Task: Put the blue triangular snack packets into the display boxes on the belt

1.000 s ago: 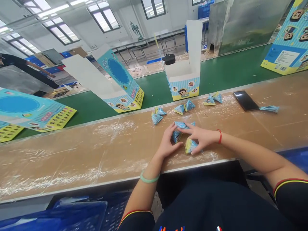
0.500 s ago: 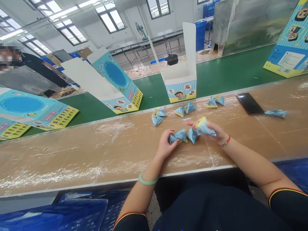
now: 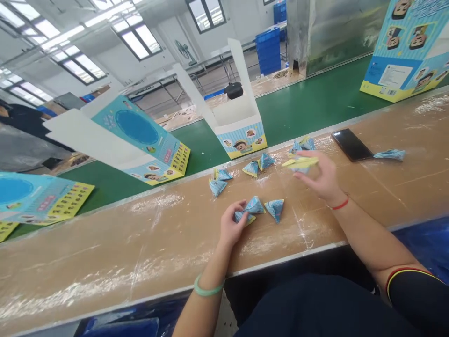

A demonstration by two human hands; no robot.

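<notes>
My left hand rests on the brown table with its fingers curled round a blue triangular packet. A second blue packet lies just right of it, untouched. My right hand is raised over the table and pinches a blue and yellow packet at its fingertips. Several more packets lie along the far edge: a pair on the left, a pair in the middle, and others behind my right hand.
A black phone and a flattened packet lie on the table's right. Beyond the edge runs a green conveyor belt with an open printed carton, a tipped carton and another at far right. Blue crates sit below the table.
My right hand has lifted one packet away to the right and up. My left hand has kept hold of its packet, and one packet stays lying between the hands.
</notes>
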